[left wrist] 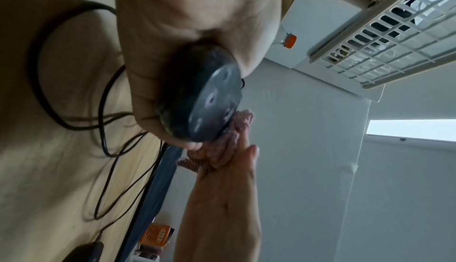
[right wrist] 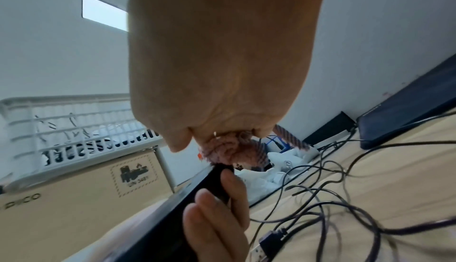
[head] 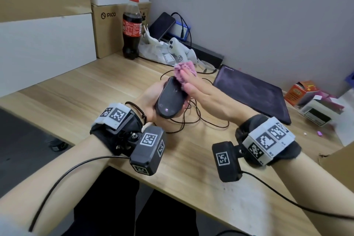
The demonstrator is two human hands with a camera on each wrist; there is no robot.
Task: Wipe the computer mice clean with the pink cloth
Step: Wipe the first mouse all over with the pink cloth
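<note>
A black wired mouse (head: pixel 169 99) lies upside down in my left hand (head: pixel 151 101), above the wooden desk (head: pixel 86 86). The hand's fingers (right wrist: pixel 217 213) curl round its side and its flat underside (left wrist: pixel 207 106) faces up. My right hand (head: pixel 193 84) lies flat with straight fingers and presses the bunched pink cloth (head: pixel 184 69) onto the mouse's front end. The cloth (right wrist: pixel 229 151) shows crumpled under those fingers. A second dark mouse (left wrist: pixel 91 250) rests on the desk in the left wrist view.
The mouse's cable (head: pixel 191 120) loops on the desk under both hands. A dark Lenovo pad (head: pixel 249 90) lies to the right. At the back stand a cola bottle (head: pixel 132 27), cardboard boxes (head: pixel 107 28) and white controllers (head: pixel 178 48). An orange box (head: pixel 300 92) sits far right.
</note>
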